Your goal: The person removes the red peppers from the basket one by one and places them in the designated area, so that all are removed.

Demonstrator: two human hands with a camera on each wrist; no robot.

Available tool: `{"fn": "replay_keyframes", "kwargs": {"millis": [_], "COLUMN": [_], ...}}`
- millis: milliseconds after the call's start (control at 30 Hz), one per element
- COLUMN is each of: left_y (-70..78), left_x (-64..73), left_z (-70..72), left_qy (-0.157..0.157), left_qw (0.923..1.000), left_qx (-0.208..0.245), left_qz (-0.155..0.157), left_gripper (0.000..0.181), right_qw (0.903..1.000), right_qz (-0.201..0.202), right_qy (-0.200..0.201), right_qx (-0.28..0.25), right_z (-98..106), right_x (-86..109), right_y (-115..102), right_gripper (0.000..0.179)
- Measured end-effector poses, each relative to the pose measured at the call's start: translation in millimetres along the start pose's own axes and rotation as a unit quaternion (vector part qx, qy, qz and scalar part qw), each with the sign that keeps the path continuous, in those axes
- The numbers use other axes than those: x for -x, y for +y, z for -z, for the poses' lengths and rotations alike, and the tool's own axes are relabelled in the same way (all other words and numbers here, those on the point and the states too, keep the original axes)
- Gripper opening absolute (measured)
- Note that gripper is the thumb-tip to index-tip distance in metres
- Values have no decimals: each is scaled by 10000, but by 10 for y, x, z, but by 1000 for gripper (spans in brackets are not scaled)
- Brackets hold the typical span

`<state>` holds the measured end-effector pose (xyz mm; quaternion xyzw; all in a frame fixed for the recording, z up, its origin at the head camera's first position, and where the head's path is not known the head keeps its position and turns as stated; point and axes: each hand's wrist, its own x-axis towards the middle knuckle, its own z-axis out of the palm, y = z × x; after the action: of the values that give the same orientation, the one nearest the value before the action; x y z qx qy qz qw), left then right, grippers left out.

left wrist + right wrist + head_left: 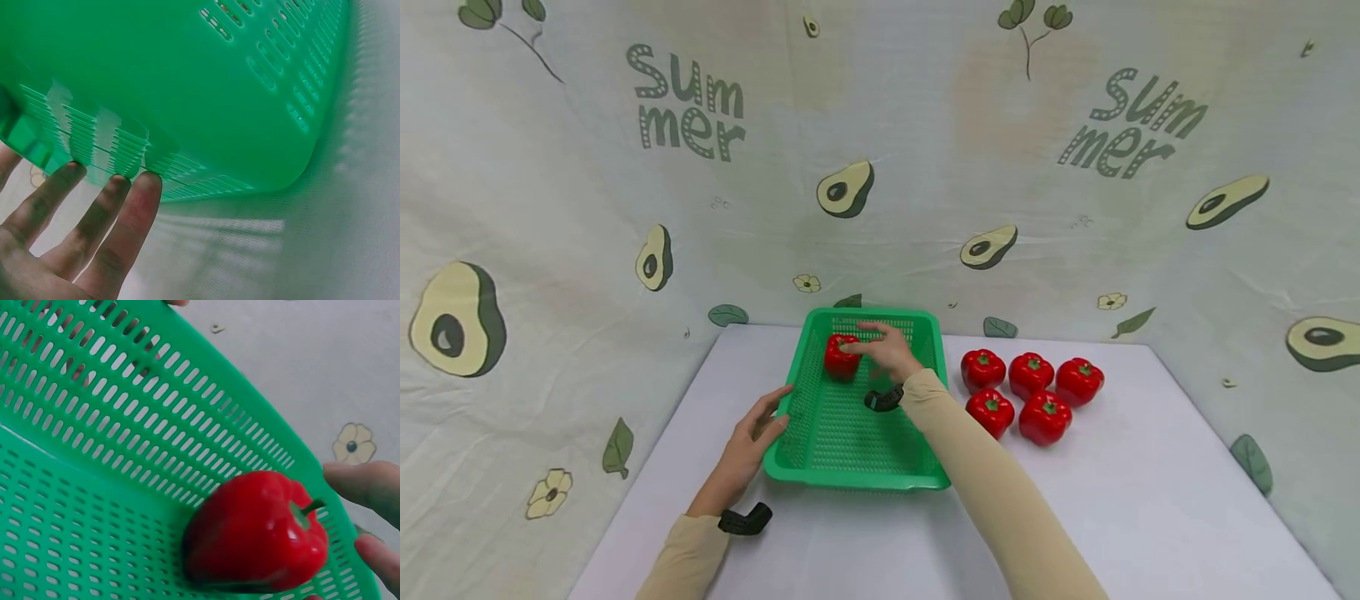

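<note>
A green plastic basket (857, 482) with slotted walls stands on the table. One red bell pepper (841, 363) sits inside it, in the far left corner. My right hand (891, 354) is over the basket beside this pepper, fingers spread. In the right wrist view, the fingers (372, 487) are apart from the pepper (250, 531), whose green stem points toward them. At the basket's left side, my left hand (747, 450) touches the rim. The left wrist view shows its straight fingers (128, 219) against the slotted outer wall (206, 156).
Several more red bell peppers (1045, 417) stand in a group on the white table (1120, 508), right of the basket. A pale cloth (910, 225) printed with avocados and leaves hangs behind and at both sides of the table.
</note>
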<state>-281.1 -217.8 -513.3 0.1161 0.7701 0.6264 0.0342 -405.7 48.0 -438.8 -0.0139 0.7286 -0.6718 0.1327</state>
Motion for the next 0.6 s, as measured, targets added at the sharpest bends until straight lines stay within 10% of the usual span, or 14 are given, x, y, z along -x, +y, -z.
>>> {"fn": "replay_keyframes", "kwargs": {"millis": [600], "left_y": [21], "left_x": [29], "left_z": [-11], "left_qy": [-39], "left_qw": [10000], "left_qx": [-5], "left_qz": [-30], "left_gripper": [50], "right_qw": [9999], "right_qz": [-125], "right_qy": [-13], "right_qx": [-79], "right_z": [-187], "right_x": [-86], "right_y": [86], "right_gripper": [75]}}
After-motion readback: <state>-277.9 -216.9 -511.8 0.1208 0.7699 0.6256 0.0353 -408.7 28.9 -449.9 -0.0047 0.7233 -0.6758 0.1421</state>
